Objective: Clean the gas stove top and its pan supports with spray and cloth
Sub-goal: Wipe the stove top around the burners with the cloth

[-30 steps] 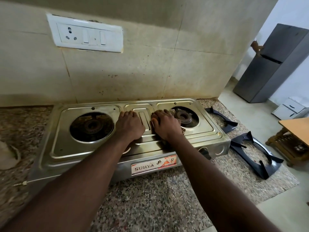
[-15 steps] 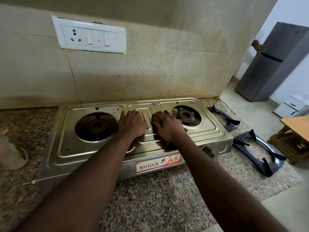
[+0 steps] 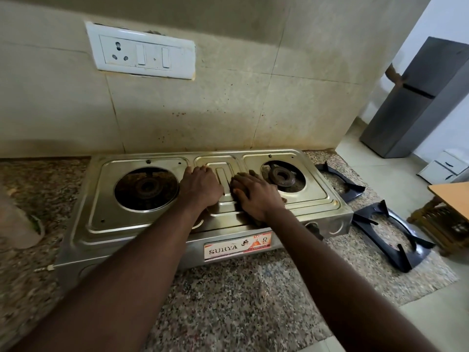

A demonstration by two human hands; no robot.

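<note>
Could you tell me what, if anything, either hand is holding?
The right hand presses a brownish cloth flat onto the stove top; the left hand holds nothing.

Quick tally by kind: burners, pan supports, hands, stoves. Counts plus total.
Stove: 1
Burners, left and right: 2
Pan supports, both off the stove on the counter, far and near: 2
Hands, left hand and right hand: 2
Total: 7

"SURYA" on the label (image 3: 237, 246) on the gas stove (image 3: 142, 232) front.
</note>
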